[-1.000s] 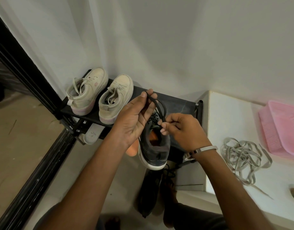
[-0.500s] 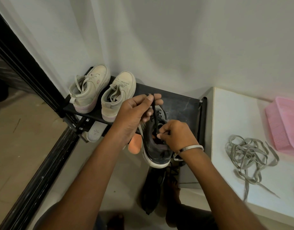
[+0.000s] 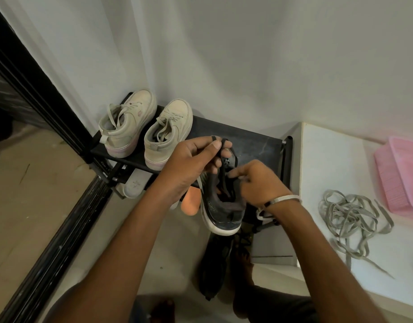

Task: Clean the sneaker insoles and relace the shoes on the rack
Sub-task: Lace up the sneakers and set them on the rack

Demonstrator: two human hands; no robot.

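Observation:
A dark sneaker (image 3: 220, 213) with a white sole sits at the front of the black shoe rack (image 3: 254, 145), heel toward me. My left hand (image 3: 191, 164) pinches a black lace (image 3: 221, 159) and holds it up above the shoe's tongue. My right hand (image 3: 256, 183) is at the shoe's right eyelets, its fingertips curled on the lace there. Two cream sneakers (image 3: 128, 127) (image 3: 168, 136) stand laced on the rack's left half.
A white counter (image 3: 329, 164) on the right carries a tangle of grey laces (image 3: 350, 217) and a pink tray (image 3: 401, 176). Another dark shoe (image 3: 212, 266) lies on the floor below, beside an orange insole (image 3: 190, 201) and a white insole (image 3: 133, 185). A black door frame (image 3: 49, 108) runs along the left.
My left hand has kept the lace raised while my right hand moved down to the shoe's right eyelets. The view shifted slightly.

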